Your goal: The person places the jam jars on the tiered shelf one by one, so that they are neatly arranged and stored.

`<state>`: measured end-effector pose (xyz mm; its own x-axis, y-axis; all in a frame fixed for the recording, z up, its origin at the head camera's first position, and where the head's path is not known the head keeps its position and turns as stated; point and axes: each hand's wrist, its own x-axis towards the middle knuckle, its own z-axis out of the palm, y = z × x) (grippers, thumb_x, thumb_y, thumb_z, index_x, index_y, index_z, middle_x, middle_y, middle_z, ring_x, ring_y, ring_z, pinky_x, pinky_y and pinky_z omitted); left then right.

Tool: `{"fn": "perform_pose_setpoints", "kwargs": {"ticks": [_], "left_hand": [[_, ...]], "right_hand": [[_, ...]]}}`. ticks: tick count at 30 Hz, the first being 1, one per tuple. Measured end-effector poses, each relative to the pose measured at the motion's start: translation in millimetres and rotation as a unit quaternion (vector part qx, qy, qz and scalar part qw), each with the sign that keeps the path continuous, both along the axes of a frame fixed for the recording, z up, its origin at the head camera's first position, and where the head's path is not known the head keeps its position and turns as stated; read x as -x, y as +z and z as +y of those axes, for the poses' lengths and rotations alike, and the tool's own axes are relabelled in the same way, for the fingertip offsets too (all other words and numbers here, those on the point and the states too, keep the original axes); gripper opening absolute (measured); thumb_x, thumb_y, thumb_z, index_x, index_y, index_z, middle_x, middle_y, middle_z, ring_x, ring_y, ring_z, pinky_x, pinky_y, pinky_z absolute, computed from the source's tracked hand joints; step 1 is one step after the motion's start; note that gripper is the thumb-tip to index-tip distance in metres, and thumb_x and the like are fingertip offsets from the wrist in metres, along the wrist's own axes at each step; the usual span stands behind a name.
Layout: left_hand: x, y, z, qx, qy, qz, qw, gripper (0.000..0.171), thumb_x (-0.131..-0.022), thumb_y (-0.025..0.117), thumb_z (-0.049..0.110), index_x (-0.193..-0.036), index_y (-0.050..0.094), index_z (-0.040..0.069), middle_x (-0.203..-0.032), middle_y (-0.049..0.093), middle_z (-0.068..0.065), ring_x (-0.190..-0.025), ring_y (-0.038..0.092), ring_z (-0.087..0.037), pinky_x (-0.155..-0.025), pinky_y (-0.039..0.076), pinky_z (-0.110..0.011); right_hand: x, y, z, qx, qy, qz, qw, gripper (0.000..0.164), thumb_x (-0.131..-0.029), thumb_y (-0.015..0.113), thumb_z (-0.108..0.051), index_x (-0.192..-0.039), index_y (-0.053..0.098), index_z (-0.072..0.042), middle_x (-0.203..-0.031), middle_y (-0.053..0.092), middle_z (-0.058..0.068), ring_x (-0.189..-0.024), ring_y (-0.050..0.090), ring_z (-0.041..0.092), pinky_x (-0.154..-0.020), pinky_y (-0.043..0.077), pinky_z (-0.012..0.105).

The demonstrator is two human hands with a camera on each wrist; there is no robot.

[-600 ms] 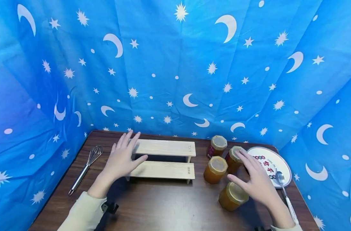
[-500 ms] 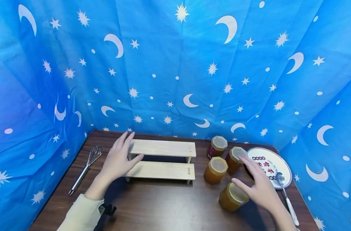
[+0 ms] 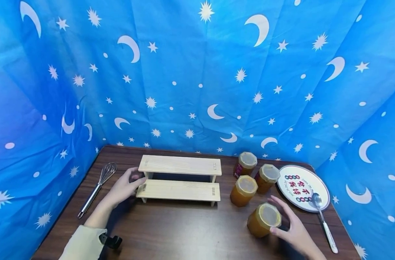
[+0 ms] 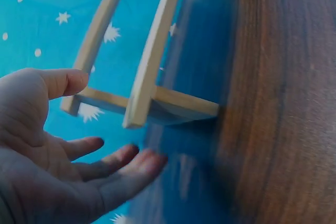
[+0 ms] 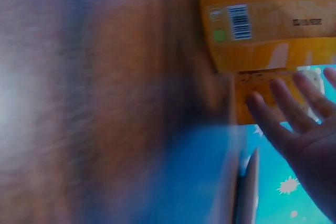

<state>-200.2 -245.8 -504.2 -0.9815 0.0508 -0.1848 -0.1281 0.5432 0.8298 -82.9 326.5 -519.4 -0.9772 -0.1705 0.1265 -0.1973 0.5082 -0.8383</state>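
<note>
A two-tier wooden stand of pale boards stands left of the middle of the table. My left hand is at its left end, with the thumb overlapping a board's end in the left wrist view and the fingers spread apart. On the right, my right hand reaches beside the nearest jar, an amber, many-sided one with a pale lid. Its thumb is by the lid's near edge, its other fingers extend behind. In the right wrist view those fingers are spread, below the labelled jar.
Three similar jars stand behind the nearest one: a front one, a right one and a back one. A plate and a spoon lie at the right. A whisk lies at the left; a blue curtain surrounds the table.
My left hand has come down from above the stand to its left end. My right hand has moved nearer to me, from over the jars to beside the nearest one.
</note>
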Motion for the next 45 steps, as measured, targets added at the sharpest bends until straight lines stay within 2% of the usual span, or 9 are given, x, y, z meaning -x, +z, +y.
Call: {"fn": "perform_pose_setpoints", "kwargs": {"ticks": [3,5,8,14,16,23,32,45], "left_hand": [[0.4,-6.8,-1.4,-0.054,0.008,-0.036,0.9979,0.082,-0.101,0.067,0.043,-0.159,0.028,-0.001,-0.142,0.047,-0.033,-0.118,0.06,-0.045,-0.078,0.063,-0.048],[0.6,-10.8,-2.2,-0.077,0.016,-0.049,0.9957,0.079,-0.1,0.068,0.038,-0.157,0.03,-0.002,-0.139,0.05,-0.032,-0.113,0.063,-0.041,-0.075,0.064,-0.045],[1.2,-16.5,-2.6,-0.11,0.026,-0.065,0.9915,0.076,-0.099,0.07,0.029,-0.155,0.032,-0.005,-0.136,0.052,-0.032,-0.108,0.066,-0.036,-0.075,0.064,-0.043],[2.7,-23.6,-6.3,-0.156,0.037,-0.076,0.9842,0.066,-0.095,0.067,0.01,-0.151,0.038,-0.009,-0.131,0.055,-0.03,-0.098,0.068,-0.028,-0.079,0.064,-0.04],[3.1,-25.2,-8.4,-0.161,0.035,-0.074,0.9835,0.064,-0.095,0.067,0.007,-0.15,0.039,-0.009,-0.13,0.056,-0.029,-0.095,0.068,-0.025,-0.079,0.064,-0.039],[2.5,-26.7,-10.1,-0.171,0.034,-0.074,0.9819,0.059,-0.096,0.068,0.006,-0.148,0.043,-0.008,-0.127,0.057,-0.025,-0.093,0.068,-0.023,-0.078,0.064,-0.038],[1.8,-26.8,-8.6,-0.174,0.041,-0.079,0.9807,0.057,-0.096,0.068,0.005,-0.147,0.045,-0.008,-0.128,0.055,-0.026,-0.092,0.068,-0.023,-0.077,0.064,-0.038],[0.1,-29.4,-12.4,-0.185,0.03,-0.085,0.9785,0.058,-0.097,0.068,0.005,-0.148,0.043,-0.008,-0.128,0.054,-0.025,-0.094,0.067,-0.023,-0.079,0.064,-0.039]], "right_hand": [[-2.4,-5.7,1.6,-0.013,-0.006,-0.009,1.0,0.086,-0.086,0.082,-0.005,-0.159,0.035,-0.005,-0.151,0.048,0.019,-0.127,0.046,-0.007,-0.098,0.042,0.015],[-3.7,-8.4,0.5,-0.026,-0.011,-0.016,0.999,0.09,-0.084,0.087,-0.009,-0.158,0.037,-0.006,-0.15,0.05,0.016,-0.125,0.048,-0.006,-0.097,0.045,0.018],[-5.3,-10.9,-2.8,-0.035,-0.025,-0.028,0.999,0.091,-0.081,0.091,-0.015,-0.156,0.039,-0.007,-0.145,0.053,0.012,-0.121,0.053,-0.002,-0.094,0.05,0.022],[-8.1,-14.8,-7.7,-0.014,-0.059,-0.043,0.997,0.091,-0.077,0.095,-0.019,-0.15,0.043,-0.009,-0.139,0.057,0.012,-0.114,0.057,0.0,-0.088,0.055,0.025],[-8.8,-16.8,-8.6,-0.009,-0.064,-0.034,0.997,0.089,-0.076,0.096,-0.019,-0.148,0.045,-0.009,-0.136,0.059,0.011,-0.113,0.059,0.0,-0.088,0.056,0.025],[-11.1,-22.1,-8.4,0.006,-0.072,0.008,0.997,0.084,-0.074,0.096,-0.011,-0.144,0.049,-0.009,-0.128,0.063,-0.003,-0.111,0.061,0.0,-0.088,0.055,0.021],[-14.1,-18.9,-11.4,0.021,-0.113,-0.024,0.993,0.083,-0.073,0.097,-0.013,-0.142,0.051,-0.009,-0.128,0.063,0.002,-0.109,0.061,0.0,-0.086,0.057,0.022],[-18.3,-15.3,-17.3,0.025,-0.14,-0.042,0.989,0.085,-0.069,0.098,-0.012,-0.141,0.053,-0.008,-0.127,0.062,0.001,-0.107,0.061,0.0,-0.083,0.059,0.023]]}}
